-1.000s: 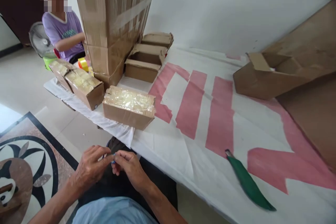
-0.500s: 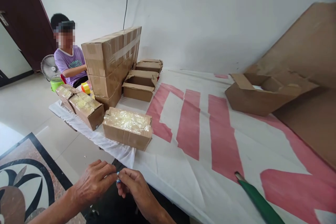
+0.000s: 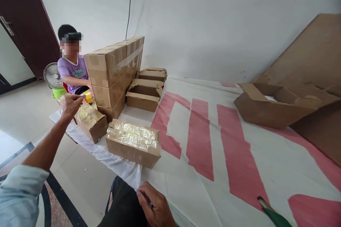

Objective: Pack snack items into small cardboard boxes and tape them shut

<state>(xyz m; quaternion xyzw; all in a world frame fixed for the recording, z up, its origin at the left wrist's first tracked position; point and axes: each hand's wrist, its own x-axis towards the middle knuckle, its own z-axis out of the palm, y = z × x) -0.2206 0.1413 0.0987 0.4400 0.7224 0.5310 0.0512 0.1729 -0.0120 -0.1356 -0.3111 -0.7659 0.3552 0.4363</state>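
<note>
My left hand [image 3: 71, 107] reaches out over the taped cardboard box [image 3: 89, 116] at the table's left end. Its fingers are pinched together, and anything between them is too small to name. Beyond the fingertips lies a yellow roll of tape [image 3: 87, 96]. My right hand [image 3: 156, 204] is curled closed by the table's near edge, above my dark trousers. A small dark bit shows between its thumb and forefinger, but I cannot make out what it is. Nearest to this hand, a cardboard box with shiny tape across its top [image 3: 133, 140] rests on the cloth.
A stack of sealed cartons [image 3: 114, 74] stands at the back left, beside open boxes [image 3: 144, 95]. Someone in a purple shirt [image 3: 74, 69] sits behind it. At right are another open box [image 3: 271, 108] and a green-handled tool [image 3: 274, 212]. White cloth with red patches [image 3: 199, 134] covers the table.
My hands were together at a small bluish, shiny thing. They have parted: the left has moved up and forward to the boxes, while the right has lowered slightly rightward. The view has tilted up.
</note>
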